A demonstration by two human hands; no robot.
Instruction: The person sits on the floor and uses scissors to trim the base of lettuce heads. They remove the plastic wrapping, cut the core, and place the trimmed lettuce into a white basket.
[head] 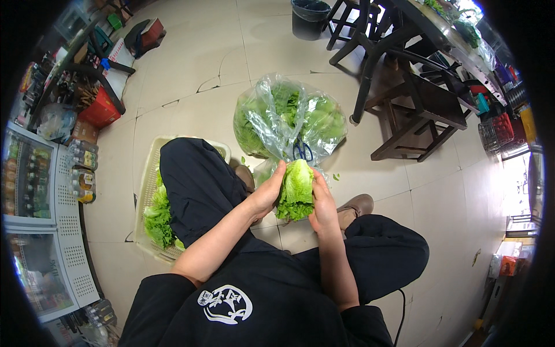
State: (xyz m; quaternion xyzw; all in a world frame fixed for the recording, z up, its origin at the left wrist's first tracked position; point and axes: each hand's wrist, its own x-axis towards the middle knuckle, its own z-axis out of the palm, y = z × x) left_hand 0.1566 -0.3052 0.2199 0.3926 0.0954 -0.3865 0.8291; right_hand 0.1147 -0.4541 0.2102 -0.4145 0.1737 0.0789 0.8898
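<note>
Between my knees I hold a head of green leaf lettuce (295,191), its pale end pointing away from me and its frilly leaf edges towards me. My left hand (267,191) grips it along the left side, and my right hand (323,200) presses against its right side. Just beyond lies a clear plastic bag (277,112) full of more lettuce on the floor. The blue handles of a pair of scissors (302,151) show on the bag's near side; their blades are hidden. Left of my leg, a cream plastic basket (146,182) contains several lettuce pieces (158,217), partly covered by my knee.
A dark wooden stool (427,104) and a table (451,32) stand at the right. Beyond is a black bin (308,19) with a liner. A glass-door drinks fridge (32,173) and bottle packs (83,173) line the left. A cable (403,312) runs beside my right leg.
</note>
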